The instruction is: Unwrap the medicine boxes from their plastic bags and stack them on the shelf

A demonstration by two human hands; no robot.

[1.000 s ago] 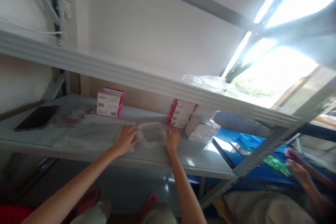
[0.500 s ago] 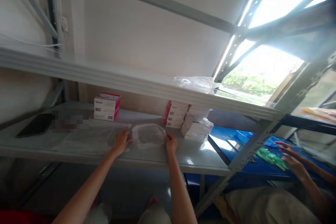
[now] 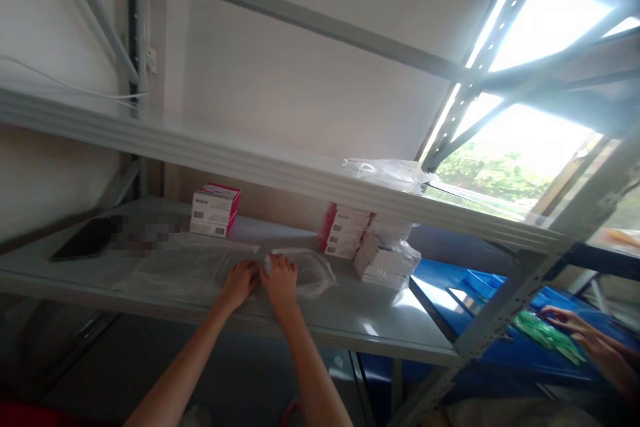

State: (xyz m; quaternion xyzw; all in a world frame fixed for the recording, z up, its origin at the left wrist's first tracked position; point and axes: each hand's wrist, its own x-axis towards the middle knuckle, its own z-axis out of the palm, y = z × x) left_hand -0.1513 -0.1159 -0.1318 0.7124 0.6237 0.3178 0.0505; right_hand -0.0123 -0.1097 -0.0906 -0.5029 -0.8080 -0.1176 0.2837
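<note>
A clear plastic bag (image 3: 317,272) lies on the grey shelf, its rim spread into a rounded loop. My right hand (image 3: 280,277) is at the left side of this bag, fingers curled down onto the film. Close beside it, almost touching, my left hand (image 3: 243,281) has its fingers bent over the bag's left edge. The fingertips of both hands are partly hidden. Flat clear plastic sheets or bags (image 3: 175,270) stretch out to the left of my left hand.
A white and pink box (image 3: 215,210) stands behind the bag; stacked boxes (image 3: 347,232) and plastic-wrapped boxes (image 3: 383,257) sit right. A dark flat object (image 3: 83,239) lies left. An upper shelf (image 3: 280,163) hangs above. Another person's hands (image 3: 570,323) work at a blue table (image 3: 440,273).
My right hand has moved left, from the bag's right side to its left side beside my left hand. The bag's loop has changed shape. The view has shifted slightly.
</note>
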